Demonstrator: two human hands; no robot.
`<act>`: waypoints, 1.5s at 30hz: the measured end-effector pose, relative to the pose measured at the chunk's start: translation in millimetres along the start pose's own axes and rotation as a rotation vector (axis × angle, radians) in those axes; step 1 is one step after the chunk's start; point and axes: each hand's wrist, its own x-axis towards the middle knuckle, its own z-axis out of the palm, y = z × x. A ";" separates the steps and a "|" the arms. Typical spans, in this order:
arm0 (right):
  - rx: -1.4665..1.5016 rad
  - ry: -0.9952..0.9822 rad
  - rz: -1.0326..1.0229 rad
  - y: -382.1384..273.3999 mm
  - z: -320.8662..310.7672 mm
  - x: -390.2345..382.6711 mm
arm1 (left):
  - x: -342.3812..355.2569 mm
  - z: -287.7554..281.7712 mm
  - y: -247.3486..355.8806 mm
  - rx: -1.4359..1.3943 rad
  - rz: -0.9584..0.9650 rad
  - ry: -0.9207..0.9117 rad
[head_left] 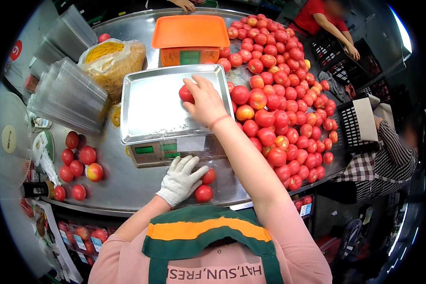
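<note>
My bare right hand [204, 99] is curved over a red tomato [186, 93] at the right part of a steel tray [151, 106] on a weighing scale [156, 150], its fingers and thumb around the fruit. My gloved left hand [181, 179] lies with fingers spread at the scale's front, beside two loose tomatoes [204, 192]. A large heap of tomatoes [281, 123] covers the counter to my right. An orange-topped scale [189, 31] stands behind the steel one.
Stacked clear containers [68, 92], a bag of yellow bands [118, 66], a fan [9, 144] and several tomatoes [87, 155] are at left. Black crates [352, 130] line the right side, near a co-worker in red [312, 14] and another in stripes [383, 165]. Packed tomatoes [80, 239] sit below the counter edge.
</note>
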 end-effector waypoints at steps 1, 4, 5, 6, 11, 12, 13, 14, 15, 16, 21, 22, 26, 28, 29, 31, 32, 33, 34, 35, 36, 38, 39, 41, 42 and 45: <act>-0.083 -0.135 0.038 10.7 10.9 2.7 | 0.5 0.1 -0.1 -0.004 -0.003 -0.004; 0.062 -0.363 0.353 5.6 0.9 16.0 | -0.5 0.1 -0.8 -0.011 -0.013 0.000; 0.173 -0.410 0.361 -3.5 -9.9 16.2 | -1.7 -0.6 -1.6 -0.017 -0.017 0.001; 0.324 -0.412 0.325 -10.4 -14.1 9.5 | -3.3 0.6 -2.3 -0.022 -0.024 0.000; 0.836 -0.523 0.082 -69.1 -57.6 -74.0 | -8.3 25.6 -20.4 -0.857 -0.243 -0.001; 0.947 -0.524 0.021 -76.7 -61.9 -89.3 | -5.8 23.0 -24.2 -1.272 -0.346 -0.068; 0.853 -0.500 -0.024 -84.4 -68.1 -99.9 | -3.3 20.3 -27.8 -1.672 -0.499 -0.096; 0.760 -0.473 -0.068 -93.8 -75.2 -106.8 | 0.0 19.9 -32.8 -1.687 -0.544 -0.198; 0.637 -0.481 -0.083 -101.1 -81.6 -110.8 | 4.2 22.2 -37.4 -1.322 -0.429 -0.226; 0.642 -0.481 -0.082 -107.6 -86.0 -113.9 | 4.3 22.4 -38.5 -1.138 -0.371 -0.242; 0.629 -0.395 -0.059 -113.1 -75.1 -134.6 | 15.1 15.6 -39.5 -0.210 0.111 0.063; 0.615 -0.447 -0.013 -108.2 -61.7 -143.9 | 16.4 13.2 -42.4 -0.294 0.060 0.014; 0.357 -0.576 0.157 -99.7 -24.7 -178.0 | 17.3 -23.8 -44.0 -1.030 -0.407 0.047; 0.479 -0.405 0.099 -94.7 -33.5 -181.9 | 8.4 -24.3 -41.9 -1.055 -0.497 0.274; 0.440 -0.383 0.142 -89.5 -39.8 -185.1 | -0.4 -28.4 -39.5 -0.912 -0.504 0.339; 0.393 -0.358 0.190 -76.8 -53.4 -193.0 | -15.4 -25.5 -37.0 -0.774 -0.502 0.398; 0.352 -0.410 0.322 -70.5 -58.7 -201.2 | -25.3 -17.5 -37.6 -0.839 -0.620 0.545; 0.299 -0.462 0.463 -66.4 -61.8 -210.6 | -26.5 -14.3 -35.2 -0.912 -0.737 0.688; 0.292 -0.466 0.466 -64.6 -60.3 -221.3 | -26.8 -13.7 -32.4 -0.963 -0.787 0.699; 0.364 -0.501 0.627 -66.3 -60.5 -227.5 | -27.1 -12.2 -31.9 -1.143 -0.822 0.724; 0.436 -0.534 0.788 -67.2 -61.2 -231.1 | -27.9 -10.6 -32.4 -1.323 -0.853 0.746; 0.748 -0.600 1.047 -69.9 -62.1 -239.4 | -35.9 -4.2 -43.3 -1.585 -0.807 0.683; 1.001 -0.495 1.207 -67.0 -57.2 -249.5 | -38.3 -3.0 -49.5 -1.844 -0.741 0.588; 1.258 -0.371 1.356 -62.4 -54.8 -258.2 | -52.1 -10.6 -54.7 -1.594 -0.637 0.439; 1.379 -0.338 1.347 -61.0 -53.3 -260.3 | -57.1 -17.4 -51.4 -1.339 -0.541 0.297; 1.410 -0.372 1.271 -60.9 -50.8 -260.1 | -69.0 -31.8 -22.8 -0.541 -0.491 0.263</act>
